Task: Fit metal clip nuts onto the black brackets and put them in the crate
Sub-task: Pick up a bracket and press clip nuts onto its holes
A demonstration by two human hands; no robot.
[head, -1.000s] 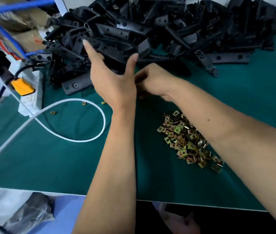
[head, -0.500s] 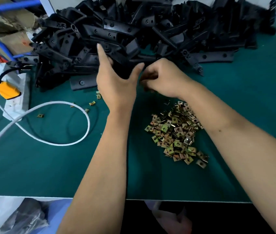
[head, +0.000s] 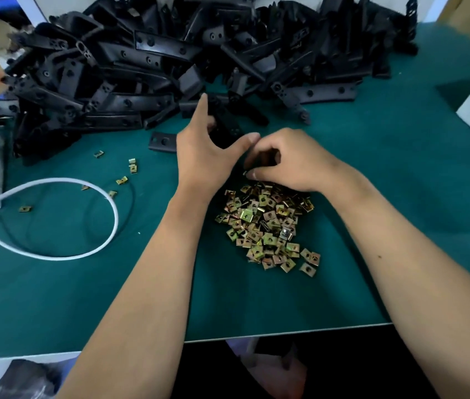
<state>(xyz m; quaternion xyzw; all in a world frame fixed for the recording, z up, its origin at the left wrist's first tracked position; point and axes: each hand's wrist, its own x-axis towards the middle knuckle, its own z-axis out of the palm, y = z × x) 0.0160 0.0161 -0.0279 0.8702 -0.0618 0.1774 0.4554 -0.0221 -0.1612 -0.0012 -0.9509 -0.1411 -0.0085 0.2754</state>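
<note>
Both hands meet over the middle of the green mat [head: 55, 298], just in front of the big heap of black brackets [head: 170, 70] that runs along its far edge. The left hand [head: 203, 156] has its index finger straight out toward the heap and its thumb spread wide to the right; between them sits a black bracket [head: 228, 125], and the other fingers are hidden behind it, so whether they wrap it I cannot tell, though the hand looks to be steadying it. That bracket's long axis runs away from the person, slanting from far-left to near-right, so its near end points at the right hand.

The right hand [head: 288, 162] is curled tight, fingertips bunched, and a glint of metal at its fingertips reads as a clip nut [head: 244, 173] pinched there, right beside the left thumb. The bracket's near end is lost in shadow under the knuckles, so whether the nut is already seated I cannot say.

The relation that matters: nut and bracket end are just beside each other, with the nut on the near-right of the bracket. My read is that the right hand is better placed to push, along the bracket's axis, away and to the left, while the left hand braces.

The pile of clip nuts [head: 265, 226] lies directly under the right wrist toward the near edge, close for the refill. A few stray nuts sit left by the white cable [head: 107, 240]. No crate shows in view.
</note>
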